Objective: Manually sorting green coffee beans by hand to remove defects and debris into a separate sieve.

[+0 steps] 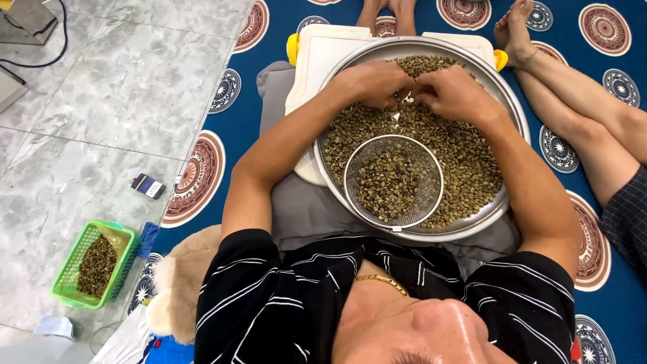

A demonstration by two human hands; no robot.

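Both hands meet at the far rim of the metal basin (502, 202) — left hand (374, 82) and right hand (453, 91) curled, pinching green coffee beans (465, 162). Sorting seems underway; next, picked beans likely drop into the mesh sieve (393, 180) nearer the body.

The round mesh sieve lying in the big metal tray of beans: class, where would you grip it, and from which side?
Grip the sieve by its metal rim at the near edge, coming from above on the wearer's side. It lies flat, half full of beans, and both hands work beyond its far rim.
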